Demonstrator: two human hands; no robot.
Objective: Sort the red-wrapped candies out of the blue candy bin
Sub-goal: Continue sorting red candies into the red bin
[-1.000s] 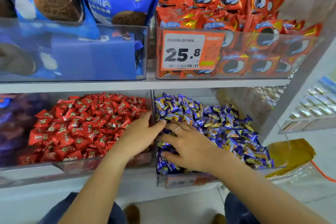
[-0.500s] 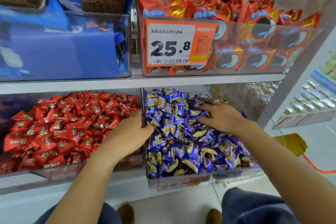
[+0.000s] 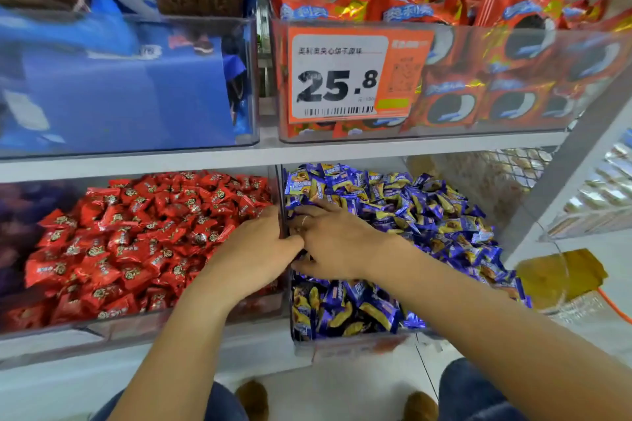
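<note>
On the lower shelf, the blue bin (image 3: 352, 343) sits right of the red bin (image 3: 136, 328), a clear divider (image 3: 282, 202) between them; no red candy shows on the blue heap, so any stray is likely buried near the divider. Small, light, crinkly and slick, such a candy should pinch best by a twisted wrapper end. Right hand (image 3: 333, 243) lies flat, fingers spread on blue candies (image 3: 427, 215), holding nothing seen; left hand (image 3: 254, 249) rests against the divider, grip hidden.
</note>
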